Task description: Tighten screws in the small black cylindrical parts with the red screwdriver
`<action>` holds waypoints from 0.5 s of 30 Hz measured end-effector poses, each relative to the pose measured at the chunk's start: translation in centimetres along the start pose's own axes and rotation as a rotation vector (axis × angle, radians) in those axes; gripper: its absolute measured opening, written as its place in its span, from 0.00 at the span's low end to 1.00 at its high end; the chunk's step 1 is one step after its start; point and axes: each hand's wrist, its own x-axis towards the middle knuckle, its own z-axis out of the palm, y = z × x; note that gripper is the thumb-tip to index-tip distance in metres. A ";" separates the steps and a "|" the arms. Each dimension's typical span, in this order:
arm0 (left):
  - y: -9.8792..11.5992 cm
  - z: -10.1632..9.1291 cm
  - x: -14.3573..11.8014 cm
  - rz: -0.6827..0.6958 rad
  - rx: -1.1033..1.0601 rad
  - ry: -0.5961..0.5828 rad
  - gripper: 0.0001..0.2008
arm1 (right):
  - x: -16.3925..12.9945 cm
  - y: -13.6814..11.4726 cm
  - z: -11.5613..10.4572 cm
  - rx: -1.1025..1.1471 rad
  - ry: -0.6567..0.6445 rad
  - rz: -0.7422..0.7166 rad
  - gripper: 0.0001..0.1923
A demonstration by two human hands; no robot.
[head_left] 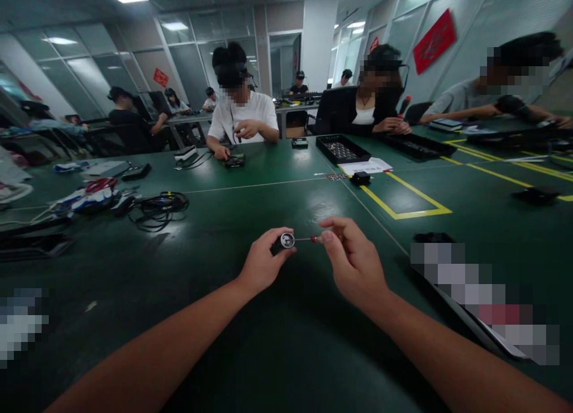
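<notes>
My left hand [261, 262] is closed around a small dark cylindrical part [287, 240] and holds it above the green table. The part's round silvery end faces me, with some detail inside too small to make out. In my right hand [358, 264] is a screwdriver [316, 239], gripped between thumb and fingers, its forefinger raised a little. The screwdriver has a reddish handle, mostly hidden by the hand. Its thin shaft points left and reaches the side of the part; whether the tip touches or sits inside cannot be made out.
Tangled black cables [163, 209] lie on the green table [215, 353] at the left. Beyond my hands are a small black box [360, 178], yellow tape [421, 213] and a black tray [342, 148]. A blurred-out flat item [483, 302] lies at right. Several people sit across the table.
</notes>
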 end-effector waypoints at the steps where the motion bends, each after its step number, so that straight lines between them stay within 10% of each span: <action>1: -0.1 0.0 0.0 -0.002 0.005 0.013 0.16 | 0.0 0.0 0.0 0.003 0.008 -0.001 0.10; 15: -0.2 -0.2 0.0 0.016 0.082 0.037 0.17 | 0.1 0.6 0.3 0.050 0.007 0.013 0.11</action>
